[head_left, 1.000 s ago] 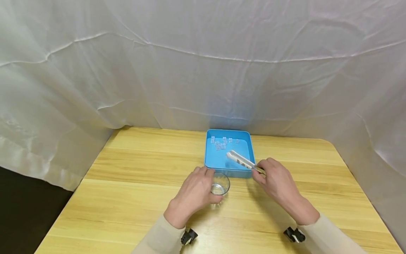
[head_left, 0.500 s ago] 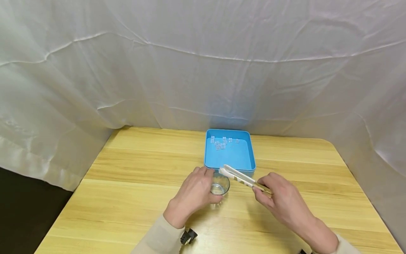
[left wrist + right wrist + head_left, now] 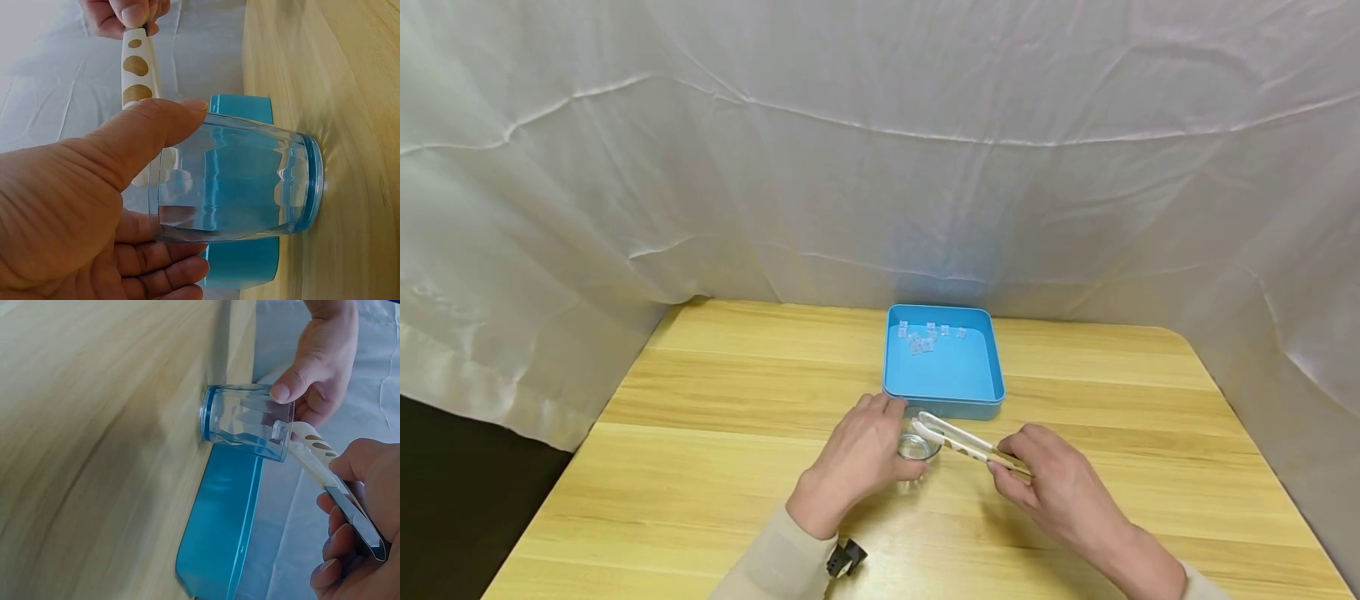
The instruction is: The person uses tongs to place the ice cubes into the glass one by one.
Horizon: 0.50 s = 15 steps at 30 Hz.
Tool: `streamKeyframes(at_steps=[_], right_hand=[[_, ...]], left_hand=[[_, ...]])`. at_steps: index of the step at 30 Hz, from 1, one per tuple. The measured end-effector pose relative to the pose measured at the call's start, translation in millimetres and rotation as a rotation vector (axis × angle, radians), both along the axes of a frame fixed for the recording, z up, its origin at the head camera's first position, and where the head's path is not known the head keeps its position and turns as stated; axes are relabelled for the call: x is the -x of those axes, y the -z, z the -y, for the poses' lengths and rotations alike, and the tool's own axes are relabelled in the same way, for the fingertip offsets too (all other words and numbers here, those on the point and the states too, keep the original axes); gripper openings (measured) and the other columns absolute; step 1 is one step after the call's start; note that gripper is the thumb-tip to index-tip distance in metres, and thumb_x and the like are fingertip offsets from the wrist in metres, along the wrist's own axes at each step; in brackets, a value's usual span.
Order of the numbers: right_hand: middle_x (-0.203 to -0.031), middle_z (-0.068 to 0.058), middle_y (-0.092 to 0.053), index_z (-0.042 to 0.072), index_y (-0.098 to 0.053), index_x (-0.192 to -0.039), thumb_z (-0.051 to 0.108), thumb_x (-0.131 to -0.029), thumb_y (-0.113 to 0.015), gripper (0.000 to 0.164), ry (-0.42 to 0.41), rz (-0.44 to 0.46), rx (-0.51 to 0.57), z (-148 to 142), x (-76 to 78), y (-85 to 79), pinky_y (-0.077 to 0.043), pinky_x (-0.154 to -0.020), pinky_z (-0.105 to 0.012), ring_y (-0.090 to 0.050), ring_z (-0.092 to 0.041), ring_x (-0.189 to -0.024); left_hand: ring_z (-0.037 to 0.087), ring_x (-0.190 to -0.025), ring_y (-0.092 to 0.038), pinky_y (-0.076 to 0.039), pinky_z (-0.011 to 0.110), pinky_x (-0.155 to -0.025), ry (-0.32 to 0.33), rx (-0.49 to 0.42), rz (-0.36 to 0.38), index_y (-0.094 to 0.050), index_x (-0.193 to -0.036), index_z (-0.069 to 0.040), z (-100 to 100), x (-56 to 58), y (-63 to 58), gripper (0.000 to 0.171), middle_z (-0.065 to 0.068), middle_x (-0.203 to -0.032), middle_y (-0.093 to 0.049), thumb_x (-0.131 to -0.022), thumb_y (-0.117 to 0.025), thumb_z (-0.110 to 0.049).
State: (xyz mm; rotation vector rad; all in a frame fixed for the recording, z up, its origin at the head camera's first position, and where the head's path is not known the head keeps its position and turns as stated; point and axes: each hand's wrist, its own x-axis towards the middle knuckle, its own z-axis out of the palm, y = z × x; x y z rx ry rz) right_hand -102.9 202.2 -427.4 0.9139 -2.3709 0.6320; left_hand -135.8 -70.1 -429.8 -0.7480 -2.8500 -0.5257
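Observation:
My left hand [image 3: 859,454] holds a clear glass cup [image 3: 244,181] that stands upright on the table, thumb and fingers around its rim side. In my right hand [image 3: 1063,483] is a pair of tongs [image 3: 955,437] with white tips, cut-out holes and a metal handle. The tong tips reach over the cup's mouth. In the right wrist view, a small clear piece [image 3: 279,429] shows at the tips, just inside the rim. Behind the cup sits a shallow blue tray [image 3: 955,375] with several small clear pieces [image 3: 921,342] toward its back left.
The wooden table [image 3: 722,383] extends on both sides of the tray. A pale curtain [image 3: 820,183] hangs along the table's back and sides. A black wrist camera [image 3: 846,558] sits at my left sleeve.
My right hand has brought the tongs from over the blue tray back toward me and left, down to the cup's mouth. The left hand and the cup have stayed in place.

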Motion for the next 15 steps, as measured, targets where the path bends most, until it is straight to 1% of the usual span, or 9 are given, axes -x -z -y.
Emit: streamKeyframes(at_steps=[3,5,7,11,15], right_hand=[[-0.082,0.013,-0.057,0.015,-0.069,-0.09,0.035,-0.104,-0.063,0.025,0.002,0.005,0.001,-0.2,-0.4,1.6,-0.039,-0.056,-0.012,-0.042,0.003,-0.071],[-0.082,0.013,-0.057,0.015,-0.069,-0.091,0.034,-0.103,-0.064,0.024,0.002,0.007,0.001,-0.3,-0.5,2.4,-0.038,-0.056,-0.012,-0.041,0.003,-0.07],[-0.082,0.013,-0.057,0.014,-0.069,-0.091,0.038,-0.105,-0.062,0.028,0.002,0.006,0.001,-0.1,-0.4,3.2,-0.038,-0.056,-0.011,-0.04,0.003,-0.07],[-0.081,0.013,-0.057,0.014,-0.069,-0.09,0.048,-0.109,-0.049,0.043,0.007,-0.001,-0.003,0.2,-0.2,4.3,-0.038,-0.056,-0.012,-0.04,0.003,-0.07],[-0.081,0.012,-0.057,0.014,-0.069,-0.091,0.049,-0.109,-0.048,0.045,0.014,-0.005,-0.013,0.3,-0.2,5.0,-0.038,-0.056,-0.012,-0.04,0.003,-0.071]], left_hand=[[0.019,-0.085,-0.053,-0.047,0.027,-0.07,0.005,-0.005,-0.003,-0.065,-0.109,-0.004,0.0,-0.1,0.3,0.062,0.0,-0.092,-0.06,-0.076,-0.092,-0.049],[0.019,-0.086,-0.054,-0.048,0.027,-0.07,0.008,-0.007,-0.005,-0.065,-0.109,-0.004,0.0,-0.2,0.4,0.062,0.001,-0.092,-0.061,-0.077,-0.092,-0.049],[0.019,-0.086,-0.054,-0.049,0.028,-0.071,0.008,-0.007,-0.006,-0.066,-0.109,-0.004,-0.1,-0.3,0.5,0.062,0.001,-0.093,-0.061,-0.077,-0.092,-0.049],[0.02,-0.086,-0.054,-0.048,0.028,-0.072,0.002,-0.003,-0.001,-0.065,-0.11,-0.004,-0.2,-0.1,0.5,0.062,0.001,-0.094,-0.061,-0.076,-0.092,-0.049],[0.019,-0.086,-0.054,-0.049,0.028,-0.072,0.006,-0.006,-0.001,-0.066,-0.111,-0.003,0.0,-0.2,0.3,0.063,0.002,-0.094,-0.062,-0.076,-0.092,-0.048]])
